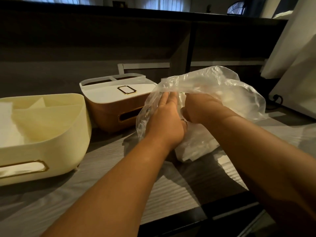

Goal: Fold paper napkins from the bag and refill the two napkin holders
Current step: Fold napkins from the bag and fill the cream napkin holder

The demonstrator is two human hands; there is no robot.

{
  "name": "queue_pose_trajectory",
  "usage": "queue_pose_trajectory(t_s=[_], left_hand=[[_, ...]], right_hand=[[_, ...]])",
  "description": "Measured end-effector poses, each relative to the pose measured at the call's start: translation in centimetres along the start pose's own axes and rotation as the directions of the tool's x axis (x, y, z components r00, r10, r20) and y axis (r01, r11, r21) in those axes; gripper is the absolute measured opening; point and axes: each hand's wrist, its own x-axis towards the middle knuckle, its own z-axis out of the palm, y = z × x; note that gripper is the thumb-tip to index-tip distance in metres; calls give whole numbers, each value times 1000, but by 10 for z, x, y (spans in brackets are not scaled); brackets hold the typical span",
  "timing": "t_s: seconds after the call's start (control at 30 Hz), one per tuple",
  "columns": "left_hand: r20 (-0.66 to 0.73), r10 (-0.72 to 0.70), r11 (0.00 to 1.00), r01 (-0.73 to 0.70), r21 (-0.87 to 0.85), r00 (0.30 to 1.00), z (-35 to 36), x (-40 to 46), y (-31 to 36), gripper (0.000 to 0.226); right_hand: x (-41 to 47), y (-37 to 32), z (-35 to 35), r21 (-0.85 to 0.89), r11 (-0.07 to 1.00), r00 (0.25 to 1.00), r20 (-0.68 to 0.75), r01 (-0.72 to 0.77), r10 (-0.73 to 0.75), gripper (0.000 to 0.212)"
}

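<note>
A clear plastic bag (213,86) stands crumpled on the table right of centre, with white paper napkins (193,147) showing through its lower part. My left hand (164,120) lies flat against the bag's left side, fingers pointing up, holding the plastic. My right hand (203,108) is curled over the bag's opening, its fingertips hidden in the plastic. A cream napkin holder (51,147) with its lid off sits at the left, napkins inside. A brown holder with a white lid (112,106) stands behind it, near the bag.
The table (106,182) has a pale wood-grain top and a dark front edge. A dark wall panel rises behind the holders. A white slanted board (294,53) leans at the far right, with a black cable at its foot.
</note>
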Motion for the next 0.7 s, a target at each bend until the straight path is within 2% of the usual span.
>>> queue_pose_trajectory(t_s=[0.1, 0.23, 0.43, 0.53, 0.6, 0.67, 0.7], left_hand=[[9, 8, 1000, -9, 4, 1000, -2, -1, 1, 83], [25, 4, 1000, -4, -11, 1000, -2, 0, -1, 81], [4, 15, 1000, -15, -18, 1000, 1, 3, -6, 79], [1, 12, 999, -12, -45, 1000, -2, 3, -7, 78], [-21, 6, 999, -7, -39, 1000, -6, 3, -8, 75], [-48, -10, 999, 8, -33, 999, -13, 2, -9, 76], [-62, -15, 999, 13, -44, 998, -17, 1, -10, 76]], right_hand=[[18, -8, 3, -31, 996, 992, 93, -86, 89, 22], [30, -9, 9, -11, 994, 989, 94, -113, 113, 41], [30, -10, 8, 16, 994, 988, 113, -105, 102, 39], [14, -7, 2, 18, 998, 998, 28, -54, 54, 37], [0, -4, 0, 63, 998, 996, -92, -13, 19, 30], [-18, -3, -2, 191, 980, 965, -261, 61, -9, 27], [-26, -2, -4, 257, 961, 954, -301, 100, -19, 26]])
